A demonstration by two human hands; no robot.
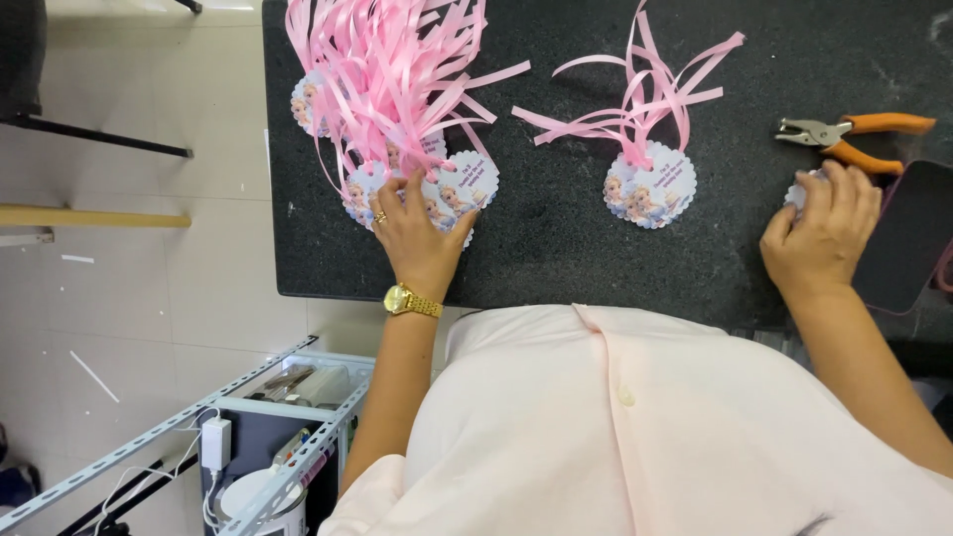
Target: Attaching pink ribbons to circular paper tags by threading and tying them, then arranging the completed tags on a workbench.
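My left hand (pixel 417 230), wearing a gold watch and a ring, rests flat with fingers spread on a big pile of round scalloped paper tags (pixel 459 184) tied with pink ribbons (pixel 387 69) at the left of the dark countertop (pixel 556 248). A smaller stack of the same ribboned tags (pixel 650 189) lies in the middle. My right hand (pixel 822 236) curls over a few plain round tags (pixel 797 194) at the right; most of them are hidden under the fingers.
An orange-handled hole punch (pixel 849 134) lies beyond my right hand. A dark phone (pixel 908 238) sits at the right edge. Left of the counter are a tiled floor, a metal rack (pixel 179 427) with a charger and cables, and a bench.
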